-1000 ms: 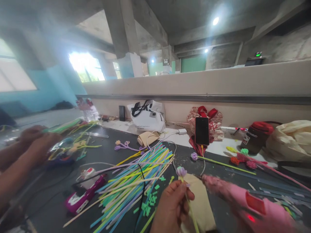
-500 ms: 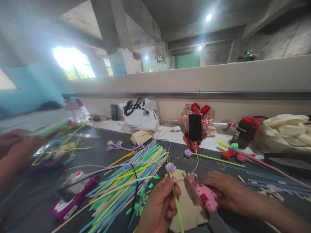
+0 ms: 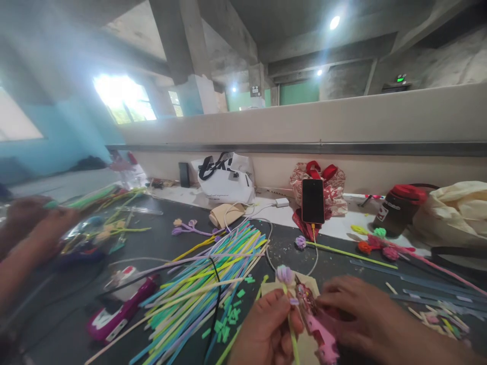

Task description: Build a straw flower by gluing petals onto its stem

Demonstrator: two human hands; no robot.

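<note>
Pinched in my left hand (image 3: 268, 324) is a yellow-green stem topped by a pale purple pipe-cleaner flower (image 3: 284, 274), with a small lilac piece just below the bloom. My right hand (image 3: 357, 319) is closed around a pink glue gun (image 3: 319, 332), whose tip sits close to the right side of the flower. Under both lies a piece of tan cardboard (image 3: 310, 286). Left of my left hand spreads a pile of pastel pipe cleaners (image 3: 201, 294), with cut green bits (image 3: 228, 319) beside it.
Another person's hands (image 3: 49, 223) are at the far left. A purple glue gun (image 3: 117, 309) lies left of the pile. Behind stand a phone (image 3: 312, 201), a white bag (image 3: 224, 177) and a dark bottle (image 3: 397, 210). Finished flowers (image 3: 380, 246) and clear sticks lie at right.
The glue gun has come closer to the flower, its tip now beside the bloom. My left hand and the flower sit slightly lower and further right, and the whole view has shifted a little.
</note>
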